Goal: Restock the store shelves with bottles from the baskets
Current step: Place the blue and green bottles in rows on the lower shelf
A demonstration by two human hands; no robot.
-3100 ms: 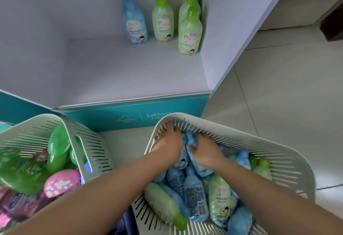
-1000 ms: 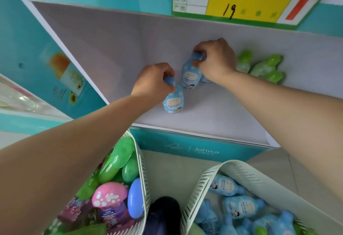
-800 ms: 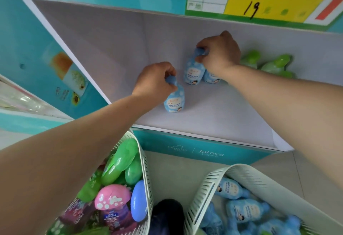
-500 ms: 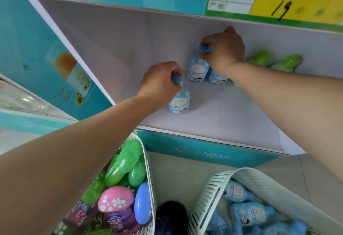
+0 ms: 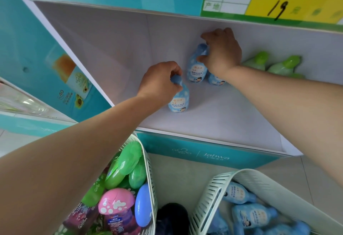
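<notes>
Both bare arms stretch forward over a smooth white shelf (image 5: 222, 121). The left hand (image 5: 159, 80) curls its fingers round the rounded cap of a glossy front blue bottle (image 5: 179, 102), which stands upright mid-shelf. The right hand (image 5: 221, 54) pinches the cap of the rear blue bottle (image 5: 196, 69), farther back, while slatted plastic baskets (image 5: 209, 195) sit near, below.

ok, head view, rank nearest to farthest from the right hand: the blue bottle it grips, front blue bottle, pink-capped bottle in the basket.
1. gripped blue bottle: back of the shelf, cap in the right hand.
2. front blue bottle: nearer the shelf edge, held by the left hand.
3. pink-capped bottle: down in the left basket, below the shelf.
</notes>
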